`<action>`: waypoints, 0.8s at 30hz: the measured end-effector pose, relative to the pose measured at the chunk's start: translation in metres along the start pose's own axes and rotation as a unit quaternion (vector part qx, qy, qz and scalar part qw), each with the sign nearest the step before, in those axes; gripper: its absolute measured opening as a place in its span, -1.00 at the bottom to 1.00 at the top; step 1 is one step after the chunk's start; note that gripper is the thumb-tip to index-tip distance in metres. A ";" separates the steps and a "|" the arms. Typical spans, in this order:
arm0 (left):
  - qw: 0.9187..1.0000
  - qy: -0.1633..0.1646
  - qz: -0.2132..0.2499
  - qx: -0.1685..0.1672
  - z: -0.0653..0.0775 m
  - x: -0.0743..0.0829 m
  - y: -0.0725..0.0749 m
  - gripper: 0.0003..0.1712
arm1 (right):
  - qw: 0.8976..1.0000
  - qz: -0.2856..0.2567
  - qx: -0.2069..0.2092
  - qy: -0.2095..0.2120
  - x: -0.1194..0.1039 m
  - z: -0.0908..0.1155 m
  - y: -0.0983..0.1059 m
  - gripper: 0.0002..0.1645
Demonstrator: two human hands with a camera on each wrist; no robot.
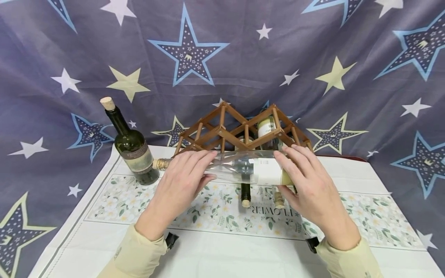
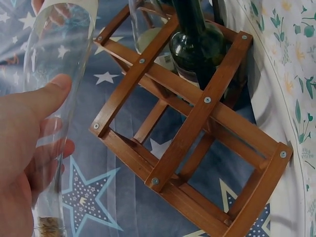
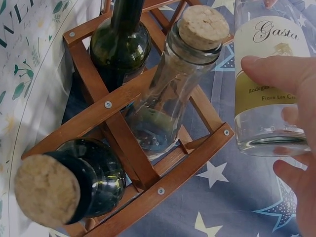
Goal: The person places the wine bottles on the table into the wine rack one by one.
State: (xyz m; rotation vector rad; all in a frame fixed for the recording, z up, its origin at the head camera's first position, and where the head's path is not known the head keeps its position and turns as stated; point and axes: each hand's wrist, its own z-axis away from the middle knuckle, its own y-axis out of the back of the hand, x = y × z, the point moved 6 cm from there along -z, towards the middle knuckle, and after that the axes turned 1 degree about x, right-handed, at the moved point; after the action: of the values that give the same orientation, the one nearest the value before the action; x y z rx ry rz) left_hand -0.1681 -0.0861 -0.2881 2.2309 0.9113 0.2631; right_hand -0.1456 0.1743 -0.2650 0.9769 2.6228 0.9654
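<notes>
Both hands hold a clear glass wine bottle [image 1: 229,166] lying level in front of the wooden wine rack [image 1: 250,144]. My left hand [image 1: 184,175] grips it around the neck and shoulder, with the cork [image 1: 160,164] showing past the fingers. Around the base end, my right hand [image 1: 309,183] has its thumb below and fingers above, beside the cream and gold label [image 3: 264,91]. Slotted in the rack are a green bottle [image 3: 121,49], a corked clear bottle [image 3: 163,111] and a dark corked bottle [image 3: 101,177].
At the left stands an upright green bottle [image 1: 133,154] with a cork in it. A floral runner [image 1: 222,216] crosses the white tablecloth [image 1: 236,258]. Behind the rack hangs a star-patterned cloth [image 1: 243,69]. Two bottle necks jut forward from the rack, below the held bottle.
</notes>
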 end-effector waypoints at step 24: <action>1.000 0.020 0.012 0.006 0.017 -0.003 0.005 -0.39 | 1.000 0.012 -0.015 -0.017 0.001 0.004 -0.006 0.08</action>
State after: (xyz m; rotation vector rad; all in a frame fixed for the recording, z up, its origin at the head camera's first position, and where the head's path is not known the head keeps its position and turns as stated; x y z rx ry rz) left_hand -0.1603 -0.0997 -0.2975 2.2565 0.9116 0.3156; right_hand -0.1480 0.1731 -0.2721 1.0098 2.5678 0.9818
